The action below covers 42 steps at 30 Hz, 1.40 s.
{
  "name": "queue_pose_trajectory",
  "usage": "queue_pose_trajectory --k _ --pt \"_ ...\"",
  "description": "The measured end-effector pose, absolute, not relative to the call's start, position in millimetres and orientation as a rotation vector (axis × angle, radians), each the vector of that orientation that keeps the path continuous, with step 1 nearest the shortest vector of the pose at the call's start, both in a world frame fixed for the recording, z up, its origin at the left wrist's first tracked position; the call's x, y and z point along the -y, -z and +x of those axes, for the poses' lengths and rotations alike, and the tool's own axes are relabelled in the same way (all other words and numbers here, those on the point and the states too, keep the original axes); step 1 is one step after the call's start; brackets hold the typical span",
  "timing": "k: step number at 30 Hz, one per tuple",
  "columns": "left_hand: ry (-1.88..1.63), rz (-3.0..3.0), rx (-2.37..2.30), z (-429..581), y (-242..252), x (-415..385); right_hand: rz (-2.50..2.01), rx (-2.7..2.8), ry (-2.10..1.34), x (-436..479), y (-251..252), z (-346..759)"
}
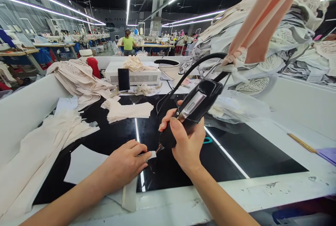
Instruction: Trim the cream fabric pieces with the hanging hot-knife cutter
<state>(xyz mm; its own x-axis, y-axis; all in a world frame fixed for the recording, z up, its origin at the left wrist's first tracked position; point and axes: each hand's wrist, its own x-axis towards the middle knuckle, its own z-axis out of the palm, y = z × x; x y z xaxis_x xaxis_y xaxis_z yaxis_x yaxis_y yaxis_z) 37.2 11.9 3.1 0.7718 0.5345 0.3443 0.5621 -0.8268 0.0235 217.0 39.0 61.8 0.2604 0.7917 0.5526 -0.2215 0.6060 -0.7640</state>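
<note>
Looks mid-piece: from view centre, right hand (187,146) at 5 o'clock wraps tool (195,106), tip near end of strip (152,155) that left hand (126,166) pinches at 7 o'clock; pile (47,145) at 8, done or left, can't tell.

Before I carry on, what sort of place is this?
Probably a garment or textile workshop: there are stacked fabric pieces, a tall heap of cloth and worktables in rows beyond.
</note>
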Motion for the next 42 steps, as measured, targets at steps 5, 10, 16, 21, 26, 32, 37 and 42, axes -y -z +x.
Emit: queue_pose_trajectory --k 5,10,16,21,26,32,37,42 --pt "0.493 -2.877 0.889 38 -4 -13 -0.647 1.084 -0.745 -39 -62 215" --pt "0.489 -2.862 0.866 39 -5 -13 -0.647 1.082 -0.745 -38 -61 213" --pt "0.475 -2.87 0.872 39 -7 -12 -0.673 1.126 -0.701 -41 -55 212" --pt "0.478 -2.878 0.885 39 -7 -13 -0.676 1.088 -0.682 -47 -54 216" --pt "0.501 -2.876 0.873 38 -6 -13 -0.679 1.09 -0.691 -45 -56 217" --pt "0.505 -2.867 0.866 38 -6 -13 -0.691 1.115 -0.68 -44 -53 214" --pt "0.518 -2.883 0.872 38 -6 -14 -0.707 1.114 -0.694 -43 -55 215" --pt "0.524 -2.918 0.889 38 -7 -14 -0.686 1.064 -0.737 -37 -57 217"
